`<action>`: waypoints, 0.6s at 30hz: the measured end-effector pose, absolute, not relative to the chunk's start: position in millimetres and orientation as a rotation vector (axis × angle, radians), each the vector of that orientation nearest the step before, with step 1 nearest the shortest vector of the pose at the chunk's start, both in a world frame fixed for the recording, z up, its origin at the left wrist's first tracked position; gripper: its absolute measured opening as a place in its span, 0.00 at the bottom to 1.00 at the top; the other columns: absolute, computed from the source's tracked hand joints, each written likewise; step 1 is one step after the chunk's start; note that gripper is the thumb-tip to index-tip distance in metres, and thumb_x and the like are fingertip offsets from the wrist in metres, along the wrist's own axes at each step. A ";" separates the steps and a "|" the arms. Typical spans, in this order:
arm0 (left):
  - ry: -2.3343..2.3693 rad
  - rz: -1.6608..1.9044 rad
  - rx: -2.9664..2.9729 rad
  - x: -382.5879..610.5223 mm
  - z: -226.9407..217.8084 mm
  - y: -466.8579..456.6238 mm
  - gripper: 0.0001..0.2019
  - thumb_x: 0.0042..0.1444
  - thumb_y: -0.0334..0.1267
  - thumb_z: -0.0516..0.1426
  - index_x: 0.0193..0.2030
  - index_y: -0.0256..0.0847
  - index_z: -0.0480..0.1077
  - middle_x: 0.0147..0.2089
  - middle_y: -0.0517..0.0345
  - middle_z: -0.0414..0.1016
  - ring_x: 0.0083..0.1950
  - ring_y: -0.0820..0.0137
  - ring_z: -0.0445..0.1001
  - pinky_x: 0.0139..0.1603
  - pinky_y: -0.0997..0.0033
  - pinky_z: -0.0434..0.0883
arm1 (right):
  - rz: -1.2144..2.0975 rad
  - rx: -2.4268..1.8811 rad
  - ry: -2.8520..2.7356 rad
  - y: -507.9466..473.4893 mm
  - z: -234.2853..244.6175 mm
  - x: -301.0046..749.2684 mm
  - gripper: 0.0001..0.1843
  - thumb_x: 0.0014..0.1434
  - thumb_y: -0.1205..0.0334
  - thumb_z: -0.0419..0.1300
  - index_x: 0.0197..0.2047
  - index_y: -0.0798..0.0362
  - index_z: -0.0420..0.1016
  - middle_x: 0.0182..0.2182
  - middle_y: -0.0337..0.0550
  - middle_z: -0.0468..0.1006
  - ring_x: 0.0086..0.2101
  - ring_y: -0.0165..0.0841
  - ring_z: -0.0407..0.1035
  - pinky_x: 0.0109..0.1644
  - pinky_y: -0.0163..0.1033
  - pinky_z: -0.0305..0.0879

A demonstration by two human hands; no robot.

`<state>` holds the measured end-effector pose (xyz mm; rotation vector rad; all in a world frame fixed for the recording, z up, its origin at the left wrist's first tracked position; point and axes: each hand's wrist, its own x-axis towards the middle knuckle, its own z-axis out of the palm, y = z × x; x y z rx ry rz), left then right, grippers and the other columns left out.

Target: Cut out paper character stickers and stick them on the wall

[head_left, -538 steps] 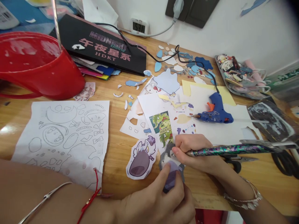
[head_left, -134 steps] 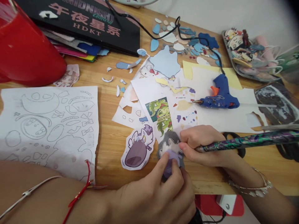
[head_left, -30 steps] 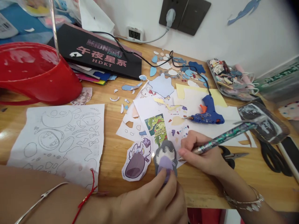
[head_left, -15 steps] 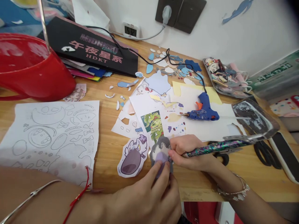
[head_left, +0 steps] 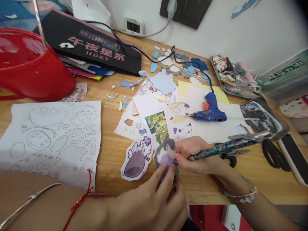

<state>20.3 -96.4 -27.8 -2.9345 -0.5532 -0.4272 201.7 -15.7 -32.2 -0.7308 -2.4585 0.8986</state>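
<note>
My left hand (head_left: 154, 202) presses its fingertips on a grey layered cutout (head_left: 166, 149), which carries a pale scalloped piece and a lilac piece. The cutout lies near the table's front edge, its lower part hidden under my fingers. My right hand (head_left: 194, 157) grips a pen (head_left: 216, 149) with a shiny green and purple pattern, and its tip end meets the cutout's right side, mostly hidden by my fingers. Just left of the cutout lies a printed cartoon figure (head_left: 136, 158) on white paper. Behind it sits a green picture card (head_left: 157, 126).
A blue glue gun (head_left: 210, 112) rests on white paper behind my right hand. Black scissors (head_left: 273, 155) and a phone (head_left: 292, 157) lie to the right. At left are a red bucket (head_left: 55, 77) and an outline sheet (head_left: 57, 128). Small cutouts (head_left: 166, 80) are scattered behind.
The view has shifted slightly, so the scene sits a little higher in the frame. Both hands keep their hold, with the pen still at the cutout's right side.
</note>
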 end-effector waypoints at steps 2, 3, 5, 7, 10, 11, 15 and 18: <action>-0.562 -0.444 -2.931 20.5 -27.8 -96.9 0.16 0.60 0.33 0.43 0.48 0.35 0.67 0.47 0.50 0.71 0.49 0.52 0.71 0.49 0.55 0.73 | 0.874 -0.747 -2.442 -15.9 -32.6 201.8 0.20 0.55 0.71 0.52 0.18 0.54 0.47 0.17 0.31 0.52 0.21 0.22 0.46 0.24 0.31 0.45; -0.561 -0.445 -2.933 20.6 -27.9 -97.1 0.16 0.60 0.33 0.43 0.48 0.35 0.67 0.47 0.50 0.71 0.49 0.52 0.71 0.49 0.55 0.73 | 0.867 -0.751 -2.439 -16.0 -32.9 202.0 0.20 0.55 0.71 0.52 0.18 0.54 0.47 0.17 0.31 0.52 0.21 0.22 0.46 0.24 0.31 0.44; -0.559 -0.433 -2.938 20.5 -28.2 -97.2 0.16 0.60 0.33 0.43 0.48 0.35 0.67 0.48 0.49 0.71 0.49 0.52 0.71 0.49 0.55 0.73 | 0.890 -0.738 -2.437 -16.3 -33.9 202.7 0.20 0.55 0.71 0.52 0.18 0.54 0.47 0.17 0.31 0.52 0.20 0.22 0.46 0.24 0.31 0.44; -0.551 -0.415 -2.940 20.4 -28.4 -96.7 0.16 0.60 0.34 0.43 0.48 0.35 0.67 0.48 0.49 0.71 0.49 0.52 0.71 0.49 0.55 0.73 | 0.924 -0.724 -2.437 -16.5 -34.6 203.2 0.20 0.55 0.71 0.52 0.18 0.54 0.46 0.17 0.30 0.51 0.20 0.22 0.45 0.23 0.31 0.44; -0.543 -0.412 -2.941 20.2 -27.8 -95.6 0.16 0.60 0.34 0.43 0.48 0.35 0.67 0.47 0.50 0.70 0.49 0.52 0.71 0.49 0.54 0.72 | 0.896 -0.757 -2.439 -16.7 -34.8 203.2 0.20 0.55 0.71 0.52 0.17 0.54 0.47 0.17 0.31 0.52 0.20 0.22 0.47 0.23 0.31 0.45; -0.544 -0.409 -2.940 20.1 -27.5 -95.3 0.16 0.60 0.33 0.43 0.48 0.35 0.67 0.47 0.50 0.70 0.49 0.51 0.71 0.49 0.54 0.72 | 0.889 -0.767 -2.446 -16.8 -34.8 203.0 0.20 0.55 0.71 0.52 0.17 0.54 0.48 0.17 0.31 0.53 0.20 0.22 0.47 0.23 0.31 0.45; -0.542 -0.411 -2.941 20.0 -26.6 -95.1 0.16 0.61 0.33 0.43 0.48 0.36 0.67 0.47 0.50 0.70 0.49 0.51 0.71 0.49 0.54 0.73 | 0.981 -0.759 -2.434 -17.1 -35.7 203.1 0.19 0.55 0.71 0.52 0.17 0.54 0.47 0.17 0.31 0.52 0.20 0.22 0.47 0.24 0.32 0.45; -0.552 -0.434 -2.941 20.5 -26.4 -95.3 0.16 0.60 0.33 0.43 0.48 0.36 0.68 0.47 0.50 0.71 0.49 0.52 0.71 0.49 0.54 0.73 | 1.013 -0.740 -2.371 -17.8 -37.4 203.9 0.19 0.55 0.71 0.52 0.18 0.54 0.48 0.17 0.30 0.52 0.20 0.22 0.47 0.24 0.32 0.45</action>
